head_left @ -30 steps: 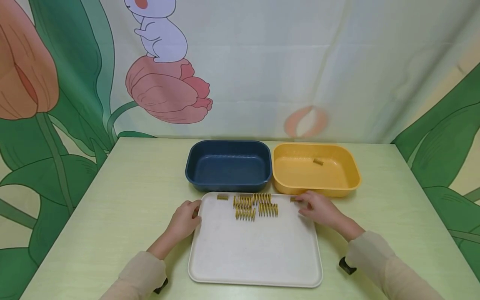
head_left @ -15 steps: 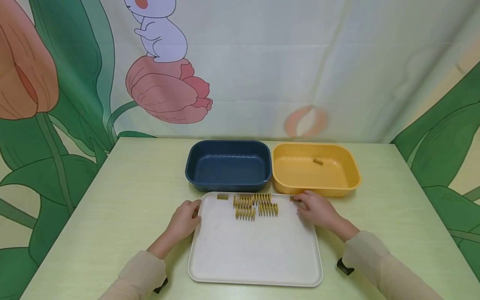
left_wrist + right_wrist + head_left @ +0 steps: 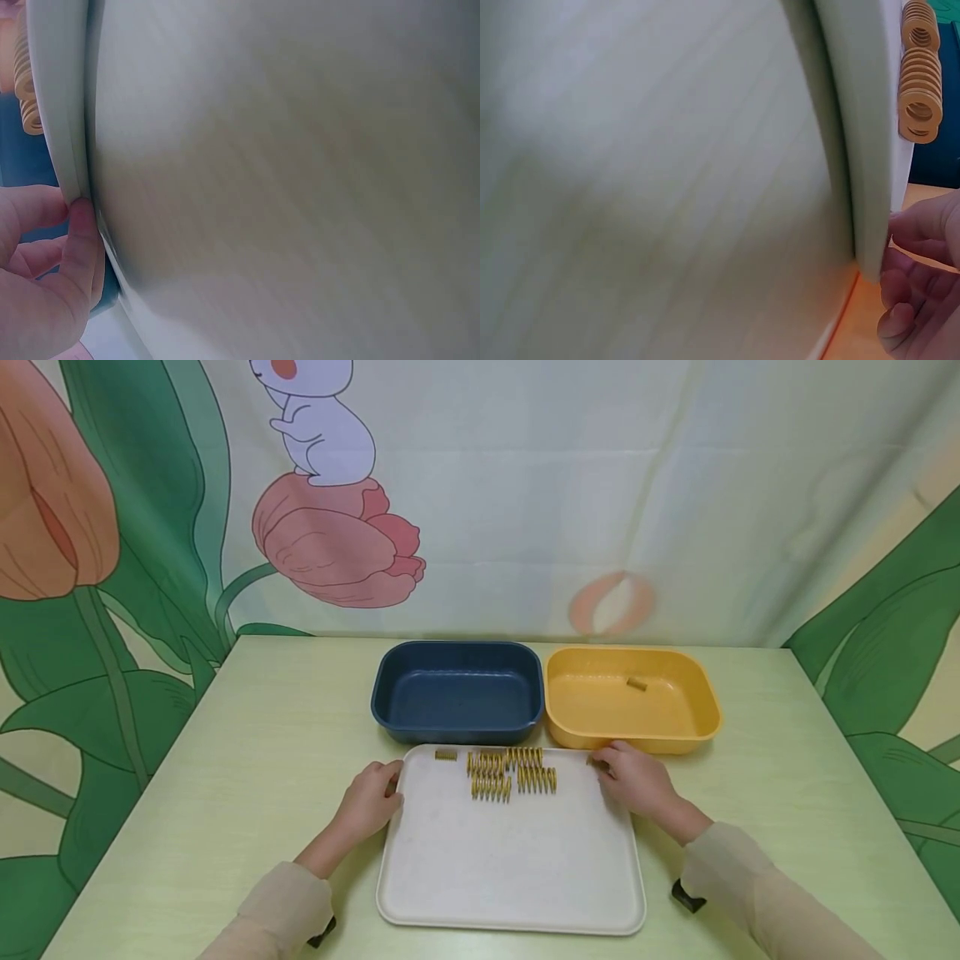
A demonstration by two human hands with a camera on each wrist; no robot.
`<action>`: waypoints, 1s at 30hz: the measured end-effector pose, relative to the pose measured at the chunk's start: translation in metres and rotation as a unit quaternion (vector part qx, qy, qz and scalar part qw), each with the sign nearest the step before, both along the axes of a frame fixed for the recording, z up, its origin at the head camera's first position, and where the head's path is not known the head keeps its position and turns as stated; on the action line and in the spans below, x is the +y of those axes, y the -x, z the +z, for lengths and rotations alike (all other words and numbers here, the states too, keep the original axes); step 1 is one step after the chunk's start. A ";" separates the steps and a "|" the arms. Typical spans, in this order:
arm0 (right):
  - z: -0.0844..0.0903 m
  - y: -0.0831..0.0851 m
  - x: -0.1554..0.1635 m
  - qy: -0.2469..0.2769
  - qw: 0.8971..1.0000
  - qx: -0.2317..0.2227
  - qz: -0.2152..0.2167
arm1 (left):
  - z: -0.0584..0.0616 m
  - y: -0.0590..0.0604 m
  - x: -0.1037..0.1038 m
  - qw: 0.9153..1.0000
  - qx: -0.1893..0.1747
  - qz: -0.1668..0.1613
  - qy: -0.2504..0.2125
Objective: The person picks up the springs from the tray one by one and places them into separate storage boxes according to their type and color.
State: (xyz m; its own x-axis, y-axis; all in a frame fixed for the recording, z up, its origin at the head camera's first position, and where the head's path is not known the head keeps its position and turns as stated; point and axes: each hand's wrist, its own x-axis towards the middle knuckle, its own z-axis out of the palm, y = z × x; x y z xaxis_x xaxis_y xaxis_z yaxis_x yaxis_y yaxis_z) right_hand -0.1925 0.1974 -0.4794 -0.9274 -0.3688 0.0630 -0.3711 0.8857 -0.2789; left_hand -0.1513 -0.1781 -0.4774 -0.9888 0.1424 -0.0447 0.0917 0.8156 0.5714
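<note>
A white tray point(image 3: 510, 868) lies on the table with several large gold coil springs point(image 3: 537, 780) grouped near its far edge. A small spring point(image 3: 446, 755) lies at the far left of the tray. My left hand point(image 3: 371, 800) pinches the tray's left rim, thumb and fingers on either side of it in the left wrist view. At the tray's far right corner, my right hand point(image 3: 637, 781) pinches another small spring point(image 3: 591, 761), mostly covered by the fingertips. The right wrist view shows the right thumb and fingers point(image 3: 922, 225) close by the tray rim, the small spring hidden.
Behind the tray stand a dark blue bin point(image 3: 457, 732) and, to its right, a yellow bin point(image 3: 622, 742). One small spring point(image 3: 637, 683) lies inside the yellow bin. A printed curtain point(image 3: 510, 510) hangs behind the table point(image 3: 285, 710).
The right hand's fingers have closed over the small spring at the tray's far right, which now shows less; the right forearm has shifted slightly left. The left hand stays on the rim.
</note>
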 end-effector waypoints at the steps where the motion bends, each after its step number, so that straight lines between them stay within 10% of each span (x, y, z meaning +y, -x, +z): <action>1: -0.001 0.000 0.001 -0.001 1.000 0.003 0.001 | 0.000 0.000 0.000 1.000 -0.001 0.000 0.001; 30: -0.010 -0.001 0.006 0.014 1.000 0.022 0.006 | 0.000 0.000 0.000 1.000 0.001 -0.001 -0.001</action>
State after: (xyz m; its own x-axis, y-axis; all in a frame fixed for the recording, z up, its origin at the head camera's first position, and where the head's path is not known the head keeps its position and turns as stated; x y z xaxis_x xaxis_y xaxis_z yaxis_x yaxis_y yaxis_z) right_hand -0.1916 0.2037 -0.4898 -0.9187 -0.3781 0.1139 -0.3948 0.8726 -0.2877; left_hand -0.1517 -0.1782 -0.4778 -0.9888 0.1436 -0.0417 0.0941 0.8144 0.5727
